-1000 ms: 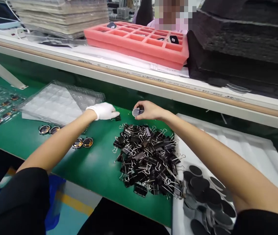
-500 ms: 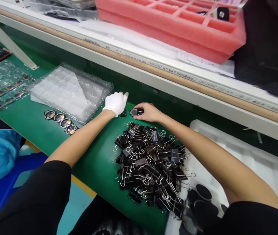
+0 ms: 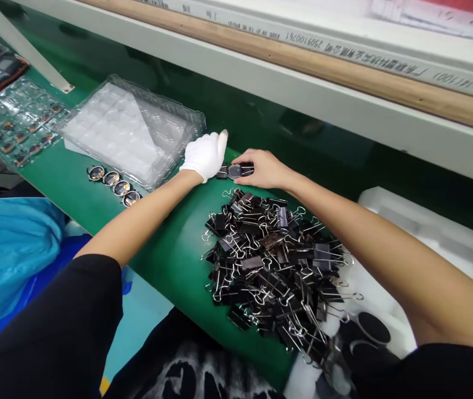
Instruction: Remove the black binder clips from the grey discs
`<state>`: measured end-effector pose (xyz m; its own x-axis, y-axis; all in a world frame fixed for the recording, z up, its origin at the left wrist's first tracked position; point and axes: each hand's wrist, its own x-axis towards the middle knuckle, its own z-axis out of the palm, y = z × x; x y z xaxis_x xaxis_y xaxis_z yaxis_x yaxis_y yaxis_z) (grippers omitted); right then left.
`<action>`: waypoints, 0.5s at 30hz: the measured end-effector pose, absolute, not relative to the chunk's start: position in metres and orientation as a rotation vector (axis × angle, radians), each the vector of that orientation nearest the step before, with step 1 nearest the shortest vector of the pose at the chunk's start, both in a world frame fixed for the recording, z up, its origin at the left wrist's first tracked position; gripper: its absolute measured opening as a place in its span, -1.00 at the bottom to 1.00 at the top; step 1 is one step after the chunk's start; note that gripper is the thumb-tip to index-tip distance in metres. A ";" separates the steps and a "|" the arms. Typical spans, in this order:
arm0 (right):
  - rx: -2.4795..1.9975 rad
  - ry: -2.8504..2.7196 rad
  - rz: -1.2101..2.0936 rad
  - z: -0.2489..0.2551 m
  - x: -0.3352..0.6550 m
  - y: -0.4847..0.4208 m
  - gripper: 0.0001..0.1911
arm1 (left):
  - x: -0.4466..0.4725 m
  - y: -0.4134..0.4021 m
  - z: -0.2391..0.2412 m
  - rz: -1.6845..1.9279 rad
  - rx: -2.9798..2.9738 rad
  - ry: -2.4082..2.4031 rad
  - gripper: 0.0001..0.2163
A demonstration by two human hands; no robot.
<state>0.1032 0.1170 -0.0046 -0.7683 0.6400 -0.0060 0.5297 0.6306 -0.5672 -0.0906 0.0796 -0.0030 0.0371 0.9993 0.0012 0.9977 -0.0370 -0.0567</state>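
Note:
My right hand (image 3: 262, 168), bare, pinches a small round grey disc (image 3: 233, 171) that has a black binder clip on it, low over the green mat (image 3: 169, 260). My left hand (image 3: 205, 155) wears a white glove and rests right beside it, index finger stretched forward, the other fingers curled over a small black clip (image 3: 222, 172) at the disc's left side. Just behind both hands toward me lies a big heap of black binder clips (image 3: 269, 260).
A stack of clear blister trays (image 3: 128, 130) lies left of my hands, with a row of small round lenses (image 3: 113, 183) in front of it. More filled trays (image 3: 15, 119) sit far left. White foam tray (image 3: 427, 233) with black discs (image 3: 371, 330) at right. A shelf edge (image 3: 303, 83) runs overhead.
The view has tilted down and moved closer. Both hands stayed together at the disc; my left hand has closed in against it and my right hand has lowered the disc toward the mat.

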 end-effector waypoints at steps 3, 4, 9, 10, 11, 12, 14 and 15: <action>-0.922 -2.617 0.844 -0.008 0.105 0.117 -0.51 | -0.091 0.079 -0.004 0.045 -2.251 -2.137 -0.48; -0.900 -2.599 0.851 -0.009 0.106 0.117 -0.51 | -0.091 0.079 -0.004 0.032 -2.257 -2.137 -0.48; -0.845 -2.544 0.876 -0.012 0.106 0.115 -0.52 | -0.092 0.079 -0.004 0.009 -2.273 -2.148 -0.49; -0.849 -2.547 0.872 -0.013 0.105 0.115 -0.53 | -0.092 0.079 -0.004 0.013 -2.273 -2.154 -0.48; -0.856 -2.551 0.864 -0.013 0.104 0.115 -0.53 | -0.092 0.079 -0.005 0.014 -2.272 -2.161 -0.48; -0.862 -2.557 0.855 -0.012 0.103 0.115 -0.53 | -0.092 0.079 -0.005 0.008 -2.270 -2.170 -0.49; -0.860 -2.574 0.848 -0.011 0.101 0.115 -0.53 | -0.091 0.079 -0.005 -0.015 -2.263 -2.189 -0.49; -0.856 -2.581 0.849 -0.010 0.101 0.115 -0.54 | -0.091 0.079 -0.005 -0.028 -2.258 -2.198 -0.50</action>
